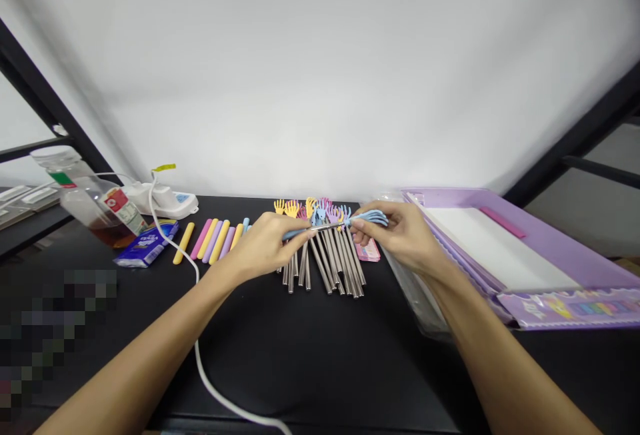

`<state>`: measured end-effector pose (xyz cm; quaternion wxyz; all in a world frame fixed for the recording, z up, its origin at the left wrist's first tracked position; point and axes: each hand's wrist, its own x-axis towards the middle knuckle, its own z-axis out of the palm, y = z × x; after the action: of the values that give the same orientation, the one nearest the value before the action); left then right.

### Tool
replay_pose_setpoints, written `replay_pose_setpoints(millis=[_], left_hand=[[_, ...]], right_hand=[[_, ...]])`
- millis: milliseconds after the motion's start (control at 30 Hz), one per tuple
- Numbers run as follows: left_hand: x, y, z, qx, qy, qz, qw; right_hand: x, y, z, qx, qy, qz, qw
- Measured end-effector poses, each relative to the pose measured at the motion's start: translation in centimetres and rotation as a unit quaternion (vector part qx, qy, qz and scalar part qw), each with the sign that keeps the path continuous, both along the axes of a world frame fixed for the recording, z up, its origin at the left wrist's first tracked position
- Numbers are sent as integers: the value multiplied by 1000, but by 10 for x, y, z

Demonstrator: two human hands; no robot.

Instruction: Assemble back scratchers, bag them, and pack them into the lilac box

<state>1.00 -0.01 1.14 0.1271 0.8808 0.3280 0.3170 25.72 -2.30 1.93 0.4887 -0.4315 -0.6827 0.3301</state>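
Observation:
My left hand and my right hand hold one telescopic pointer between them above a black table. The left pinches its blue grip end. The right is closed around the blue hand-shaped tip. Beneath lies a fanned pile of metal pointer rods with small coloured plastic hands at their far ends. A row of coloured sleeves, yellow, pink and purple, lies just left of my left hand.
A stack of purple boxes with white inserts sits at the right. At the left are a plastic bottle, a blue packet, a white device and its white cable running to the front edge. A pink packet lies by the rods.

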Motion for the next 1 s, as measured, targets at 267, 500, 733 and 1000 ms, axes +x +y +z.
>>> replay_pose_setpoints(millis=[267, 500, 733, 1000], left_hand=[[0, -9, 16, -352, -46, -87, 931], [22, -18, 13, -451, -144, -112, 874], [51, -28, -7, -374, -255, -70, 889], [56, -30, -24, -373, -161, -86, 910]], right_hand=[[-7, -10, 3, 28, -63, 44, 997], [14, -14, 26, -34, -1, 25, 999], [75, -14, 27, -11, -238, -285, 929], [79, -2, 5, -161, -388, -279, 864]])
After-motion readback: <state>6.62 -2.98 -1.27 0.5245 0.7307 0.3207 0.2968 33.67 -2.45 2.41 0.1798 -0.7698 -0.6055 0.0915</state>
